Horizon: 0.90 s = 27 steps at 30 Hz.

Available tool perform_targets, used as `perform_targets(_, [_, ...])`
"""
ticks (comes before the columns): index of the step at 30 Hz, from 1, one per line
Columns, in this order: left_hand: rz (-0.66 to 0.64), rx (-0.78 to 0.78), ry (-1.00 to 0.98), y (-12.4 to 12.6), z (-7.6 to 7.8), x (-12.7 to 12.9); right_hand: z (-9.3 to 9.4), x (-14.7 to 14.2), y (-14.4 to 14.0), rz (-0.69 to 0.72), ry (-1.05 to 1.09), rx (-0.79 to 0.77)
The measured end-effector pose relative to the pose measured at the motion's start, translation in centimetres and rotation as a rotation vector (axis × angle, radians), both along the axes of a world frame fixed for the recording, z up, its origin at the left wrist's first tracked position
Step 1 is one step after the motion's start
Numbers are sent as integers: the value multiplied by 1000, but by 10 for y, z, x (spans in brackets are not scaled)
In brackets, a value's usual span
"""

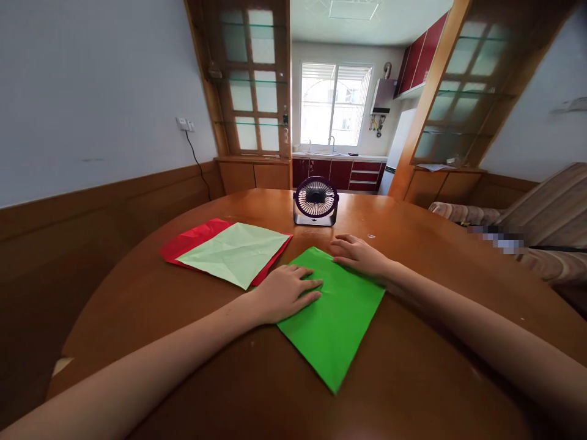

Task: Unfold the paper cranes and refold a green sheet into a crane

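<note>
A bright green sheet of paper (337,324) lies on the brown wooden table, one corner pointing toward me. My left hand (287,293) rests flat on its left part, fingers spread and pointing right. At the sheet's upper right edge is my right hand (360,255), fingers stretched out to the left, some over the paper's edge and others past it. Neither hand grips anything. Left of the green sheet, a pale green sheet (233,250) with crease lines lies on top of a red sheet (195,237), which shows along its upper left and right edges.
A small dark purple desk fan (316,200) stands on the table (192,348) beyond the green paper. A striped sofa (550,214) is at the right. Farther back are glass-shelved cabinets (252,85) and a kitchen window (336,104).
</note>
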<state>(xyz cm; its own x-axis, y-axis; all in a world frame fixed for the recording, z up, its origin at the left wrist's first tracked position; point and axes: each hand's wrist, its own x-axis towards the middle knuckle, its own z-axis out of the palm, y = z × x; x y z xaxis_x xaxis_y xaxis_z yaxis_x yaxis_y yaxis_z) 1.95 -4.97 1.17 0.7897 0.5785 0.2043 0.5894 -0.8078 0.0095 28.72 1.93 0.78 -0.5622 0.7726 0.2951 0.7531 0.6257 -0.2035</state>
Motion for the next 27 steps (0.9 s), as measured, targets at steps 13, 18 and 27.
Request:
perform_targets(13, [-85, 82, -68, 9, -8, 1, 12, 14, -14, -64, 65, -133])
perform_targets(18, [-101, -30, -99, 17, -13, -4, 11, 12, -11, -76, 45, -102])
perform_targets(27, [12, -36, -14, 10, -15, -1, 12, 29, -10, -73, 205, -300])
